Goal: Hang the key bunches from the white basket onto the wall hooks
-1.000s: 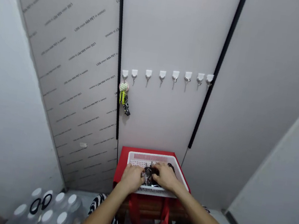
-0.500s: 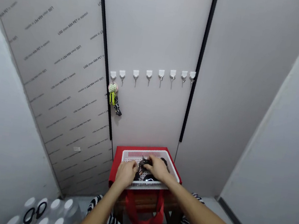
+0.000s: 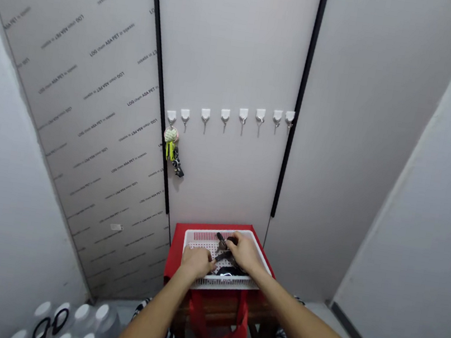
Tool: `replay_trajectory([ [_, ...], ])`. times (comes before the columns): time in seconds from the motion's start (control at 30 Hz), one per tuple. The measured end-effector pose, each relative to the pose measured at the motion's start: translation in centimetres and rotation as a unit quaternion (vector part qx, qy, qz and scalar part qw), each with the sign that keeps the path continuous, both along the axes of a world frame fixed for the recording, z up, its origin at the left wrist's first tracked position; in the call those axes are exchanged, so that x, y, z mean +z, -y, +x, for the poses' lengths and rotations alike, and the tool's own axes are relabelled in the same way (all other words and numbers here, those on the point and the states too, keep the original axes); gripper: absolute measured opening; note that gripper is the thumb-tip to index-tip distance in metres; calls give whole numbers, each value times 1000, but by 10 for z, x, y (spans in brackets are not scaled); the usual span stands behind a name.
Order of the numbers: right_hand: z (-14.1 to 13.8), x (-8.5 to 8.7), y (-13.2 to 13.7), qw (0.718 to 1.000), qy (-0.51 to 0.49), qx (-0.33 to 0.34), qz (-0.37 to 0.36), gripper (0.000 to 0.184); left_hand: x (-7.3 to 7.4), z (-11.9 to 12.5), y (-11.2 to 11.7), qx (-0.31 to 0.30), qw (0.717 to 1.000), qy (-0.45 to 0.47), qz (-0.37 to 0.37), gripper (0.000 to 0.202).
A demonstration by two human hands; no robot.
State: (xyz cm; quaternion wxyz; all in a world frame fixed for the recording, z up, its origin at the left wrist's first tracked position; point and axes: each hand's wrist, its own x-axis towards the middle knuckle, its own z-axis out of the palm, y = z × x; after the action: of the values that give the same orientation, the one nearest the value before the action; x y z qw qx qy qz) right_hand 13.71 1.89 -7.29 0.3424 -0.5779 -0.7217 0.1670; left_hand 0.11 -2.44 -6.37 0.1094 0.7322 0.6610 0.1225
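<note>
A white plastic basket (image 3: 212,284) with slotted sides holds several small dark objects. My left hand (image 3: 197,261) reaches in at the left, its fingertips pinched at the near end of a dark strap-like piece (image 3: 223,255). On the right, my right hand (image 3: 245,252) is closed round the other part of it. A small dark stick-shaped end (image 3: 221,238) pokes out by its fingers. Beneath my hands a shiny black item (image 3: 230,271) lies in the basket. The exact kind of these dark pieces is too small to make out.
The basket rests on a red bag (image 3: 178,241) over a wooden stool. Several white hooks (image 3: 225,115) line the wall panel; a keychain (image 3: 172,147) with green and black parts hangs from the leftmost. White-capped bottles (image 3: 81,314) with black-handled scissors (image 3: 60,320) stand lower left.
My left hand has shifted slightly right, toward my right hand. My right hand has risen a little with the dark piece, whose strap-like part now shows between both hands.
</note>
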Motion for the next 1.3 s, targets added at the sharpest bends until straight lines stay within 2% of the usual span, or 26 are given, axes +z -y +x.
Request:
replay_trajectory([
  [0.1, -1, -3, 1, 999, 10, 41, 5, 18, -4, 6, -6, 39, 999, 4, 7, 17],
  [0.17, -1, -4, 0, 999, 19, 42, 7, 21, -6, 7, -6, 42, 999, 13, 28, 16],
  [0.27, 1, -4, -1, 1000, 12, 0, -1, 25, -11, 5, -2, 20, 993, 64, 97, 16],
  [0.4, 3, 1, -4, 1000, 3, -17, -26, 28, -12, 1, 2, -21, 965, 185, 185, 15],
  [0.47, 5, 3, -6, 999, 3, -16, -33, 27, -11, 0, 1, -24, 953, 249, 173, 16],
  [0.53, 7, 5, -7, 999, 0, -20, -31, 26, -10, 0, -1, 8, 937, 320, 143, 18],
  [0.6, 8, 5, -5, 999, -3, -24, -26, 27, -10, -1, -4, 39, 909, 397, 123, 20],
  [0.7, 2, 8, 4, 1000, -5, -12, 13, 28, -13, -3, -7, 21, 875, 470, 112, 23],
  [0.8, -11, 13, 14, 997, -32, 48, 54, 26, -12, -3, -6, -1, 867, 480, 131, 22],
  [0.93, -32, 20, 19, 976, -126, 173, 29, 25, -5, -4, -5, 13, 879, 446, 169, 21],
  [1.1, -48, 26, 15, 968, -194, 160, 6, 21, 2, -8, -7, 64, 890, 410, 190, 18],
  [1.2, -51, 33, 9, 972, -194, 134, 21, 20, 2, -12, -12, 35, 876, 447, 176, 19],
  [1.3, -54, 47, 2, 965, -237, 116, 12, 22, 4, -13, -17, -16, 863, 491, 120, 19],
])
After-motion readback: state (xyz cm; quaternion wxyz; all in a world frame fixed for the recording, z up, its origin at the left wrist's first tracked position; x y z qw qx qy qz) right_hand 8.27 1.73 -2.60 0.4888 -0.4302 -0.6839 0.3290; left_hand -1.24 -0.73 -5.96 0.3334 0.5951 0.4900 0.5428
